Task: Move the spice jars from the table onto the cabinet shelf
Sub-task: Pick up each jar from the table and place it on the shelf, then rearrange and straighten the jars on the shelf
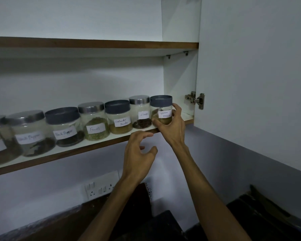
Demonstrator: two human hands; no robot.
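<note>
A row of several labelled spice jars stands on the cabinet shelf (63,151). At its right end is the Garam Masala jar (161,106) with a grey lid, standing upright on the shelf. My right hand (172,126) grips this jar from the front and right, fingers curled round its lower half. To its left stand the Cloves jar (140,111), the Coriander Powder jar (118,117), the Fennel jar (94,120) and a Black Pepper jar (63,126). My left hand (138,153) hovers below the shelf edge, fingers loosely curled, holding nothing.
The open cabinet door (254,75) stands at the right, with a metal hinge (195,100) beside the last jar. An upper shelf (94,42) runs above. Below, a wall socket panel (101,186) and dark objects (261,211) sit near a dark counter.
</note>
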